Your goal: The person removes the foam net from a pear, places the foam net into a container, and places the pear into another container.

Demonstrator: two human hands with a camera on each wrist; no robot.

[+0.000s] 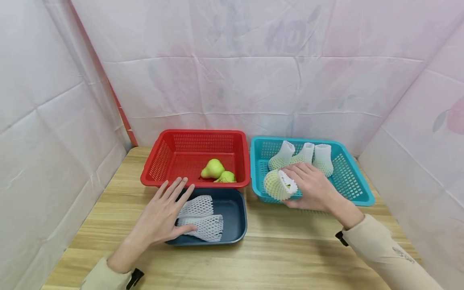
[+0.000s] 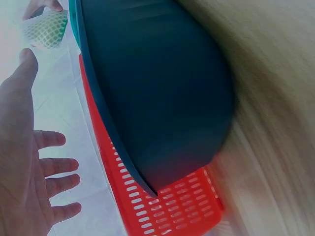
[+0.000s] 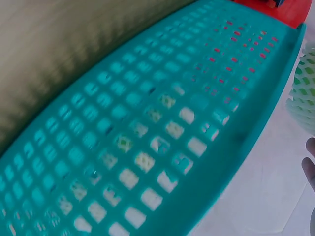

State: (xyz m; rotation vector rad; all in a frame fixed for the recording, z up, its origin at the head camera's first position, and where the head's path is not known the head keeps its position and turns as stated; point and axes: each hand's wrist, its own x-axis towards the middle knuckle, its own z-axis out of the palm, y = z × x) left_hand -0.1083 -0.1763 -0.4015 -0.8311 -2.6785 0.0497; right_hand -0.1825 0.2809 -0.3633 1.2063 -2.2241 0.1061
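Note:
My right hand (image 1: 309, 186) grips a pear in a white foam net (image 1: 276, 186) above the front left of the teal basket (image 1: 351, 177). Its net opening faces right, toward the palm. Behind it, several netted pears (image 1: 322, 160) stand in that basket. My left hand (image 1: 161, 215) hovers with spread fingers over the left side of the dark blue tray (image 1: 235, 217), holding nothing. Flat empty foam nets (image 1: 208, 228) lie in that tray. In the left wrist view the left hand (image 2: 24, 162) is beside the tray's rim, with fingers apart.
A red basket (image 1: 195, 134) stands behind the tray and holds a bare green pear (image 1: 213, 168) and another green fruit (image 1: 227, 177), partly hidden by the front rim. White printed cloth (image 1: 253, 88) hangs around the wooden table (image 1: 282, 257).

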